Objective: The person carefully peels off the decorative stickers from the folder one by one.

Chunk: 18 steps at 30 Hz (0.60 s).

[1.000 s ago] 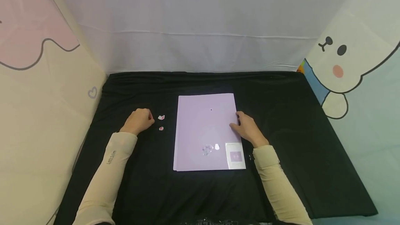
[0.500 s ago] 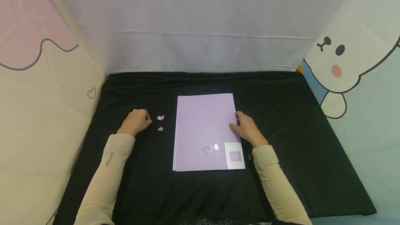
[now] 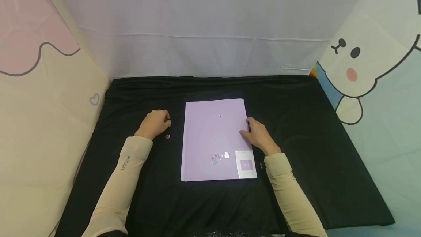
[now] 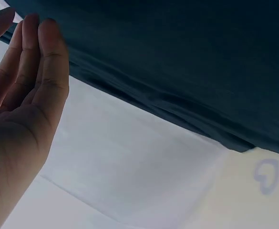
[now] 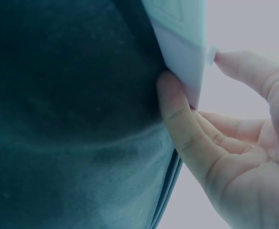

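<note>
A lavender folder (image 3: pixel 213 131) lies flat on the black cloth, with a white label (image 3: pixel 246 164) at its lower right corner. My right hand (image 3: pixel 261 136) holds the folder's right edge. In the right wrist view, the thumb (image 5: pixel 244 67) is on the cover side and the fingers (image 5: pixel 177 105) are at the edge. My left hand (image 3: pixel 154 123) is over the upper small sticker, hiding nearly all of it. A smaller pink-and-white sticker (image 3: pixel 167 136) lies just below that hand. The left wrist view shows loosely bent fingers (image 4: pixel 53 62); nothing held is visible.
Black cloth (image 3: pixel 296 112) covers the table. A white curtain (image 3: pixel 204 28) hangs behind it, with cartoon-printed cloths at both sides. On the folder are a small dark dot (image 3: pixel 220 116) and shiny patches (image 3: pixel 217 158). A small shiny object (image 3: pixel 262 165) sits beside the right wrist.
My left hand first drew back slightly, then moved right and away from me, covering the upper sticker. The right hand stays at the folder's edge. The head view shifted a little.
</note>
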Available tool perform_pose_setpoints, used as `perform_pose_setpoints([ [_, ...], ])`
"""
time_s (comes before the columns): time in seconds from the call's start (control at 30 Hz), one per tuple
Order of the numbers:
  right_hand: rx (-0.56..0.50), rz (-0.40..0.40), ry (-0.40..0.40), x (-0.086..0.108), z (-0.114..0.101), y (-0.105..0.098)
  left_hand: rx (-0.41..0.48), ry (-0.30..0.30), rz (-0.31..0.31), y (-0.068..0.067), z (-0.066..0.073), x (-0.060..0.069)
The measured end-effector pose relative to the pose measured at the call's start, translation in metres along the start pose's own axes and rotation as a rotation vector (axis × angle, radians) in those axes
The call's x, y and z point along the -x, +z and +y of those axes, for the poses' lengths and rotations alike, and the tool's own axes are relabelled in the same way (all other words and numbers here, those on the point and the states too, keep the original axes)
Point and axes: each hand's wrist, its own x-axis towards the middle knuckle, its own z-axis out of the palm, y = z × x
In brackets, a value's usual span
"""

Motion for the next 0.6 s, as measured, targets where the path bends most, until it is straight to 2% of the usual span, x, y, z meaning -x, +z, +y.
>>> perform_pose_setpoints([
  [0.17,0.006,0.012,-0.018,0.001,0.000,-0.001,-0.015,0.060,-0.001,0.009,0.026,-0.016],
  [0.33,0.005,0.018,-0.031,0.000,0.001,-0.001,-0.023,0.090,-0.025,0.021,0.057,-0.031],
  [0.6,0.004,0.018,-0.031,0.000,0.002,-0.001,-0.033,0.238,-0.016,0.044,0.098,-0.055],
])
